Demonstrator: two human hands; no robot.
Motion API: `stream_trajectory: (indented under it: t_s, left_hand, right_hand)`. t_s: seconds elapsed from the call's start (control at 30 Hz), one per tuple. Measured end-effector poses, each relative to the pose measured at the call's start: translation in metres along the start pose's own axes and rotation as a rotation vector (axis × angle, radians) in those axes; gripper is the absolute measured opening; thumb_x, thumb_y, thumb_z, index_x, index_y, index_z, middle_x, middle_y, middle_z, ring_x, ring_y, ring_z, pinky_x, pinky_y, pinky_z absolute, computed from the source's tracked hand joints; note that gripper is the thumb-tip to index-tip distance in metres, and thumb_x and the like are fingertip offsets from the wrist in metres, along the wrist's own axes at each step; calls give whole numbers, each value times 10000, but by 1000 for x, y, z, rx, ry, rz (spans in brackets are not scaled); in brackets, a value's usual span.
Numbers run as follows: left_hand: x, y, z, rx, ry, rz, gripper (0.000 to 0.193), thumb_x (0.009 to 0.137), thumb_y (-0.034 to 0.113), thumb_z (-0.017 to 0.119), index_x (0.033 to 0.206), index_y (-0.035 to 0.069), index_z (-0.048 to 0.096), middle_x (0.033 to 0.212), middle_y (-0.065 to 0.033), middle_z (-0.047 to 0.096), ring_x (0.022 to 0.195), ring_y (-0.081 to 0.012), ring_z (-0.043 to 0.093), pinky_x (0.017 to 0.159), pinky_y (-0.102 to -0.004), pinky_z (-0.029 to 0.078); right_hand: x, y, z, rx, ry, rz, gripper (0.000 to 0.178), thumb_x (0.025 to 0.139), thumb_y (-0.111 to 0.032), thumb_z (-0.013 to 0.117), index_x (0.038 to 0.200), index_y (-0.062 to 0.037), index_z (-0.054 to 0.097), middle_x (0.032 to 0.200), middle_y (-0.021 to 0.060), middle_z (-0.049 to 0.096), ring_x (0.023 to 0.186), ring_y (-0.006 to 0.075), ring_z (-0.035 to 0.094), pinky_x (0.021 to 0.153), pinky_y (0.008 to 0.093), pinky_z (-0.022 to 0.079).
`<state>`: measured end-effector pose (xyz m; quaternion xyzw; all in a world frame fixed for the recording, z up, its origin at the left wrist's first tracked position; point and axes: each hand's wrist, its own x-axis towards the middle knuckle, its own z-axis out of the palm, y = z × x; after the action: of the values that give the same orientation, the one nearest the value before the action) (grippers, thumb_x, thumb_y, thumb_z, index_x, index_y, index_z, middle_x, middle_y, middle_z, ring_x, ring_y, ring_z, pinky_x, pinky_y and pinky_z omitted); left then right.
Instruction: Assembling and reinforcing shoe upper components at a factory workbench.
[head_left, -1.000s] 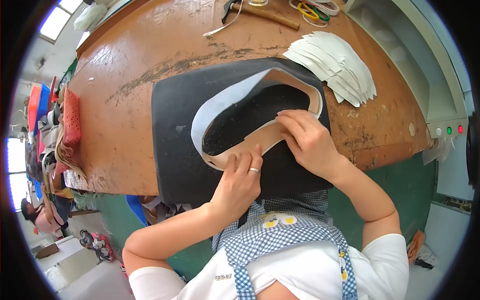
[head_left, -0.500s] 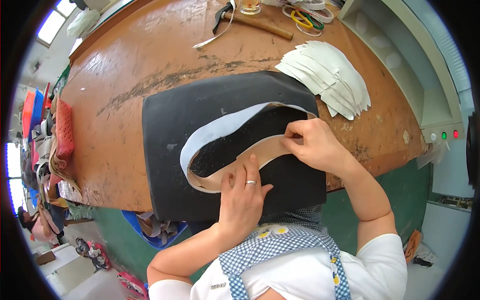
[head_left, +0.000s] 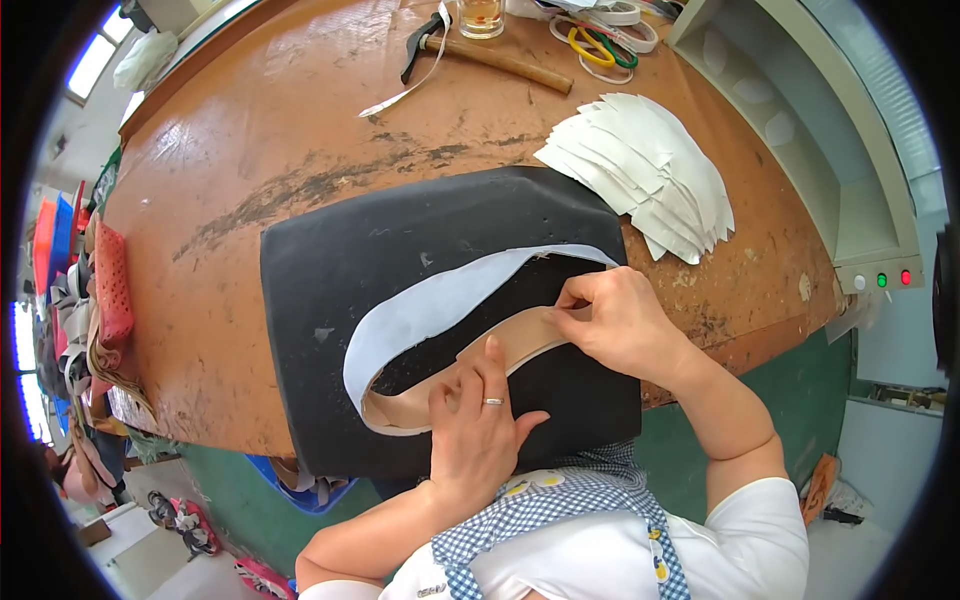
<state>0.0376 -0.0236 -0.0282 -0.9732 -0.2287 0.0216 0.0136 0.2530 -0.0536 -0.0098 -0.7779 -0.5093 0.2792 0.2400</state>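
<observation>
A long curved strip [head_left: 425,322], pale blue-grey on one face and tan on the other, loops across a black mat [head_left: 350,255]. My left hand [head_left: 472,425], a ring on one finger, presses the tan near side with its fingers stretched out. At the right end, my right hand [head_left: 625,325] pinches the tan edge between thumb and fingers. That hand hides part of the strip's right end. Along the tan side, one layer's edge overlaps another near my left fingertips.
White cut pieces [head_left: 650,175] lie fanned out beyond the mat. Further back are a hammer [head_left: 500,62], a white tape [head_left: 415,85], a glass [head_left: 481,18] and scissors [head_left: 592,47]. A grey cabinet [head_left: 850,190] borders the right; a red basket [head_left: 113,285] stands left.
The whole scene sits slightly lower and further left in view. Both hands keep their places on the strip, and its far pale side now lies a little wider and flatter.
</observation>
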Motion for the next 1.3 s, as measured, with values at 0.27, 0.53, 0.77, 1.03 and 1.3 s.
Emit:
stream_trajectory:
  t_s: [0.27, 0.53, 0.77, 1.03, 1.3]
  left_hand:
    - [14, -4, 2, 68, -12, 15, 891, 791, 644, 599, 1308, -80, 554, 1296, -146, 467, 898, -248, 466, 747, -377, 410]
    - [14, -7, -4, 69, -72, 73, 959, 770, 573, 650, 1419, -92, 415, 1278, -137, 476, 970, -253, 474, 765, -382, 390]
    - [13, -5, -2, 87, -136, 58, 955, 771, 579, 647, 1431, -70, 415, 1246, -135, 472, 968, -253, 481, 760, -384, 399]
    - [28, 1, -4, 19, -140, 35, 888, 786, 543, 663, 1424, -33, 440, 1306, -170, 449, 1035, -281, 482, 800, -383, 404]
    - [43, -1, 3, -184, 13, 180, 882, 760, 470, 716, 1422, -37, 430, 1314, -164, 394, 1158, -282, 423, 944, -415, 376]
  right_hand:
    - [-2, -6, -12, 129, -26, 90, 216, 796, -173, 705, 790, 42, 702, 678, 186, 661, 593, 295, 650, 585, 355, 499]
    - [-6, 13, -5, 113, 27, -2, 208, 800, -168, 715, 786, 39, 695, 674, 194, 649, 611, 297, 649, 571, 361, 489]
    - [-4, 14, 2, 30, 54, -18, 208, 808, -185, 715, 767, 16, 686, 691, 177, 659, 638, 323, 658, 581, 387, 500]
    - [-17, 16, -2, -21, 176, -51, 197, 812, -149, 744, 746, 8, 646, 663, 130, 640, 586, 238, 645, 531, 333, 493]
    - [-32, 33, -1, 233, 307, 30, 106, 855, -29, 708, 799, 32, 641, 674, 62, 645, 585, 86, 609, 522, 254, 488]
